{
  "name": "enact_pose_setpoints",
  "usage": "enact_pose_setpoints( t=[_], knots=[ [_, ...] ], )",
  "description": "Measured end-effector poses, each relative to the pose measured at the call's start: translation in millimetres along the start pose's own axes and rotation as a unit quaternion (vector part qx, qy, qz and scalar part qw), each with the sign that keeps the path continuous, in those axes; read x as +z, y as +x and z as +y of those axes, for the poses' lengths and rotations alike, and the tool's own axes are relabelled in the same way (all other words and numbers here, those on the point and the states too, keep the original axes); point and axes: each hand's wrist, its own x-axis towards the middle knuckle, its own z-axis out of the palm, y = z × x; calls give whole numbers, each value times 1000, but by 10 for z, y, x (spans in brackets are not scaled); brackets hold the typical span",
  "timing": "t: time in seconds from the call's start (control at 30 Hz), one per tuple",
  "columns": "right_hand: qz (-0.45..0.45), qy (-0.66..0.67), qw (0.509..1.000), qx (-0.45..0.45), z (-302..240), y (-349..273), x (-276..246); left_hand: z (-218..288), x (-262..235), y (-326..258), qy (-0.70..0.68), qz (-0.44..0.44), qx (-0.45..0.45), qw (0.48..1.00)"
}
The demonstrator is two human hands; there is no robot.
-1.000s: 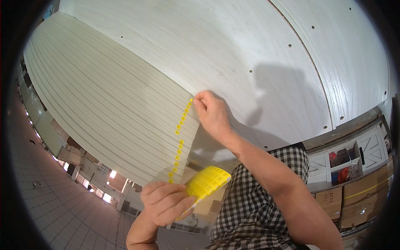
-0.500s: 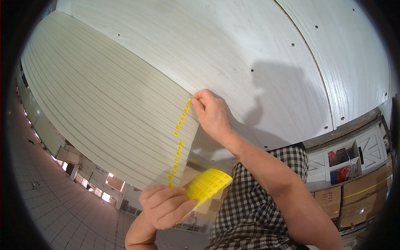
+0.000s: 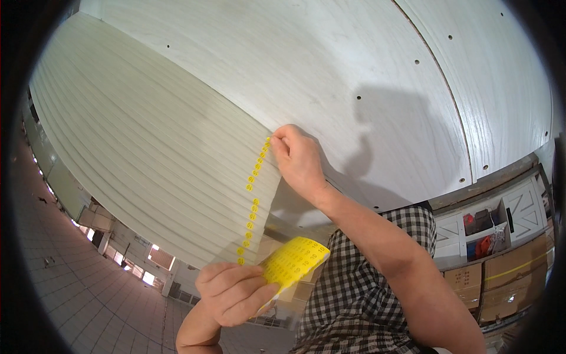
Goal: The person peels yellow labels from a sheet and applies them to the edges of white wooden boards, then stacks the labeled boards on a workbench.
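Observation:
My left hand [image 3: 236,292] grips a folded sheet of round yellow stickers [image 3: 295,262], its fingers wrapped over the sheet's left edge. Up at the near corner of a stack of long pale grooved panels [image 3: 153,141], my right hand [image 3: 298,156] is closed in a pinch. A bit of yellow sticker [image 3: 269,139] shows at its fingertips, against the uppermost panel by the stack's edge. From there a line of round yellow stickers [image 3: 253,217] runs down along the panel ends toward my left hand. The undersides of my right fingertips are hidden.
Beyond the stack lies a pale wood-grain board [image 3: 283,65] with small dark holes and a dark seam. At right stand a white cabinet [image 3: 519,203] with things on its shelves and cardboard boxes [image 3: 513,277]. A tiled floor [image 3: 100,289] spreads at lower left.

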Motion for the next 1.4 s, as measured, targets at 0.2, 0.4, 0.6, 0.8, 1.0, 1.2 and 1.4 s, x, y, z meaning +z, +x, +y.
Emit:
enact_pose_setpoints(
  t=[0.2, 0.4, 0.6, 0.8, 1.0, 1.2, 1.4],
  knots=[
    [22, 16, 999, -19, 46, 2, 18, -15, 9, -3, 1, 2, 2, 1000],
    [-10, 1, 1000, -11, 12, 20, -7, -24, -5, -2, -7, 3, 6, 1000],
    [10, -7, 999, -29, 37, 23, 30, -16, 1, -12, -5, 7, 2, 1000],
    [15, -30, 999, -31, 23, 23, 41, -9, -7, -14, -2, -3, -2, 1000],
    [18, -42, 999, -25, 43, 25, 67, -15, 8, -22, 2, -3, 3, 1000],
    [28, -53, 998, -31, 50, 41, 98, -11, -11, -10, 7, -16, 0, 1000],
    [20, -58, 998, -10, -3, 12, 22, 21, 49, 4, 20, 5, -4, 1000]
  ],
)
